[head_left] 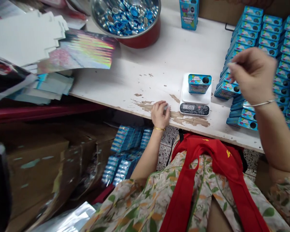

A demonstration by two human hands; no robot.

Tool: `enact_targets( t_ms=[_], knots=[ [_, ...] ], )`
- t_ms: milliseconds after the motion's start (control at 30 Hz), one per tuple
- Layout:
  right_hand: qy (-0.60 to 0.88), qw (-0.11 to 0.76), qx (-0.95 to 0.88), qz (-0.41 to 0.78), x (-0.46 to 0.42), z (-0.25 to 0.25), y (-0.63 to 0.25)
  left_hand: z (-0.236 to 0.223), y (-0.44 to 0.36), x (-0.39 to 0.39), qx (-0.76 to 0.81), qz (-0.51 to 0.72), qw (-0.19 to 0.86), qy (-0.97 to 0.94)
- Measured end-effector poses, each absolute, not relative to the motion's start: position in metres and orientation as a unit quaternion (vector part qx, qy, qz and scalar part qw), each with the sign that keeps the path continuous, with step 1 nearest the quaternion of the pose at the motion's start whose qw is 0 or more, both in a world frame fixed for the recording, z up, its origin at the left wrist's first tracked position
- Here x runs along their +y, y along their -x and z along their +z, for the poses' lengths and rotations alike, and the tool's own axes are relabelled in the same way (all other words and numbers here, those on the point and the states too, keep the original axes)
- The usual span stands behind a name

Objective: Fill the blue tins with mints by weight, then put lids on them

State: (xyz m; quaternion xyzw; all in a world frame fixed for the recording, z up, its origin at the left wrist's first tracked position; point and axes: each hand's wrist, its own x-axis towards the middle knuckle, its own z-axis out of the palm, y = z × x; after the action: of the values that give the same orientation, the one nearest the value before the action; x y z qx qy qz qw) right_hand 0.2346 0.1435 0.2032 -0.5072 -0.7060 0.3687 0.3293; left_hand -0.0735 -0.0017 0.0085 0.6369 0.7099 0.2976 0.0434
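Curled around a small grey piece (166, 106), the left hand (159, 116) rested on the table (145, 77); the right hand (255, 75) hovered pinched closed, contents unclear; a blue box (199, 84) stood on the scale (195, 100)

Red apron (180, 196); floral garment (135, 204); bracelets (159, 129)

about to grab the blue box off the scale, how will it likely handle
The box looks stiff, its edges straight and corners crisp. Standing upright on a narrow base, it might tip if nudged. Its glossy surface could feel slightly slippery.
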Motion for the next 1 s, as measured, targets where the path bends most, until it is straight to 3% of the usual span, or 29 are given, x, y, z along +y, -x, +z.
enact_targets(
  t_ms=[167,267,400,567,733,1000],
  knots=[
    [0.526,0.267,-0.749,0.302,0.146,0.184,-0.188,0.008,0.073,-0.002,0.705,0.308,0.052,-0.637],
    [0.54,0.286,-0.747,0.264,0.131,0.187,-0.193,0.008,0.073,-0.002,0.708,0.306,0.057,-0.634],
    [0.519,0.345,-0.689,0.369,0.079,0.167,-0.211,0.006,0.074,-0.002,0.711,0.305,0.066,-0.63],
    [0.524,0.307,-0.574,0.549,0.011,0.091,-0.233,0.007,0.074,-0.002,0.713,0.305,0.058,-0.628],
    [0.575,0.313,-0.517,0.552,-0.01,0.044,-0.247,0.007,0.075,-0.001,0.707,0.306,0.04,-0.637],
    [0.574,0.318,-0.527,0.54,-0.012,0.033,-0.246,0.015,0.077,0.004,0.693,0.322,0.064,-0.642]
  ],
)
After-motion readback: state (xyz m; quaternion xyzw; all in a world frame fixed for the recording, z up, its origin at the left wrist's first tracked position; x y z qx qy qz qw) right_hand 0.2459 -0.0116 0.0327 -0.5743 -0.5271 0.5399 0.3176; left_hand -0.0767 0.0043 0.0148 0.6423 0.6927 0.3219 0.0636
